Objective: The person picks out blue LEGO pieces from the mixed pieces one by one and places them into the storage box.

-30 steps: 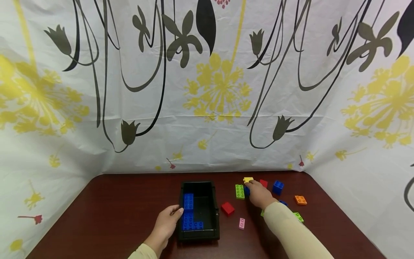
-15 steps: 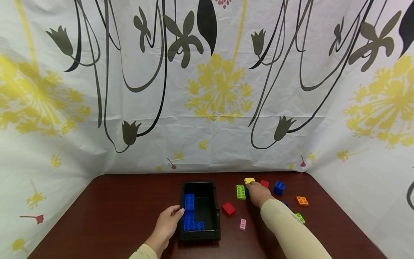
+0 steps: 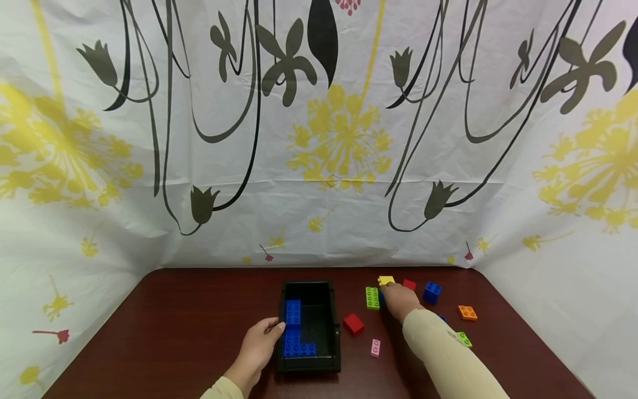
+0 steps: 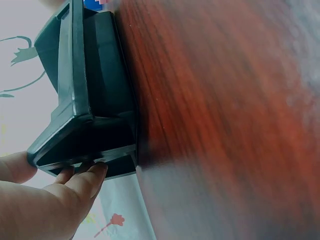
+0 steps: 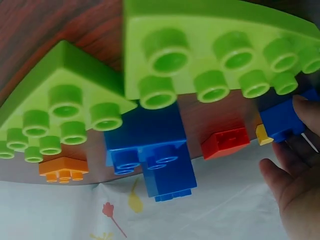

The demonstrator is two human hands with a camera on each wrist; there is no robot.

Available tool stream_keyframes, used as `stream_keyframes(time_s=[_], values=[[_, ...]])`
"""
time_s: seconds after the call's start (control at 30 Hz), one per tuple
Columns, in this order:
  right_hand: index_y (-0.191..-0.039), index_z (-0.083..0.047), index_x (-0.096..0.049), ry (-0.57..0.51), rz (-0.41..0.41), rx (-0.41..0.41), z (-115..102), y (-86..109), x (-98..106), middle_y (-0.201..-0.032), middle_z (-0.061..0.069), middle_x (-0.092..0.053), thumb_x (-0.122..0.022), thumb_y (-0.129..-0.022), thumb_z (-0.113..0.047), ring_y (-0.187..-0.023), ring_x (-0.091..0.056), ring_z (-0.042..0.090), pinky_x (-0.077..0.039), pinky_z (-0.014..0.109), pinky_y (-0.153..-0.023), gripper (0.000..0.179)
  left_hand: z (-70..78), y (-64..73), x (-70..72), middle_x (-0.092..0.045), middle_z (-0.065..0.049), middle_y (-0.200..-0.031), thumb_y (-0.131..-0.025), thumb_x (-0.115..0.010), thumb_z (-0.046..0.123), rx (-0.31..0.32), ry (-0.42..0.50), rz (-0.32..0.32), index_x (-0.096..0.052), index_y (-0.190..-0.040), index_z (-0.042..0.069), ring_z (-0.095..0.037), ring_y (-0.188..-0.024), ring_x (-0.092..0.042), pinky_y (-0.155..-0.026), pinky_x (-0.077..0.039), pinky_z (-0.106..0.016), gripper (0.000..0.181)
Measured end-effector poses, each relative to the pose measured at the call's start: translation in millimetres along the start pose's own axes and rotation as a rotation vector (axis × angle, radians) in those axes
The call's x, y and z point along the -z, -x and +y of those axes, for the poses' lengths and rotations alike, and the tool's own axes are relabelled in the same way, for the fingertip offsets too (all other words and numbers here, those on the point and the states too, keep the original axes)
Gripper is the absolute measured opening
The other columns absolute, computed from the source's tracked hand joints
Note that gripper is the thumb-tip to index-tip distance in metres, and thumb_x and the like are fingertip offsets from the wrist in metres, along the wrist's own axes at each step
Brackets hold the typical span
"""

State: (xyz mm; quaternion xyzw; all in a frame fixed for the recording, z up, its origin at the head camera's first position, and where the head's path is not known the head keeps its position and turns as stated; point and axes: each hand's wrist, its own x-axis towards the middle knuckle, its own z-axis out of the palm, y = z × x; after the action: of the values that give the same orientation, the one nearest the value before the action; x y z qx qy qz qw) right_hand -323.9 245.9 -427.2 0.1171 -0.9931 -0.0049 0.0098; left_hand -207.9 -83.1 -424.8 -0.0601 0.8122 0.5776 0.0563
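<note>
My left hand (image 3: 256,349) grips the left wall of a black plastic bin (image 3: 309,364), thumb over the rim and fingers against the outside, as the left wrist view shows. Blue toy building bricks (image 3: 293,327) lie inside the bin along its left side, with a smaller one at the near end. My right hand (image 3: 400,301) is among loose bricks to the right. In the right wrist view its thumb and fingers are around a blue brick (image 5: 281,121). A yellow brick (image 3: 386,280) lies just beyond the fingertips, and a light green brick (image 3: 372,298) is to their left.
A red brick (image 3: 354,324) and a pink brick (image 3: 375,347) lie beside the bin. Farther right are another red brick (image 3: 409,284), a blue brick (image 3: 432,291), an orange brick (image 3: 467,312) and a green brick (image 3: 464,339). A patterned cloth (image 3: 319,221) hangs behind the table.
The right forearm shifts slightly left and now hides a green brick that showed beside it. The right hand stays at the blue brick; the left hand and bin keep their places.
</note>
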Motion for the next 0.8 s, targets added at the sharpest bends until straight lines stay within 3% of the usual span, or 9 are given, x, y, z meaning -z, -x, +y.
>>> stream_keyframes(time_s=[0.43,0.8], values=[[-0.111,-0.001,-0.068,0.018,0.087,-0.01,8.4,3.1,-2.9,-0.1,0.018,-0.063,-0.065,-0.088,0.003,-0.093,-0.062,0.032,-0.056,0.05,-0.079,0.024,0.4,1.0,-1.0,-0.045,-0.03,-0.139,-0.101,-0.052,0.031,-0.005,-0.007,0.004,-0.046,-0.137,-0.008,-0.049,-0.126,-0.042,-0.094,-0.045,-0.058,0.054],[-0.108,0.0,-0.065,-0.045,0.283,0.023,-1.3,11.9,9.2,-0.093,0.011,-0.06,-0.078,-0.081,-0.014,-0.09,-0.059,0.028,-0.057,0.046,-0.074,0.033,0.6,1.0,-0.9,-0.044,-0.03,-0.14,-0.101,-0.053,0.03,0.0,-0.004,0.004,-0.046,-0.138,-0.007,-0.05,-0.127,-0.041,-0.095,-0.045,-0.058,0.053]])
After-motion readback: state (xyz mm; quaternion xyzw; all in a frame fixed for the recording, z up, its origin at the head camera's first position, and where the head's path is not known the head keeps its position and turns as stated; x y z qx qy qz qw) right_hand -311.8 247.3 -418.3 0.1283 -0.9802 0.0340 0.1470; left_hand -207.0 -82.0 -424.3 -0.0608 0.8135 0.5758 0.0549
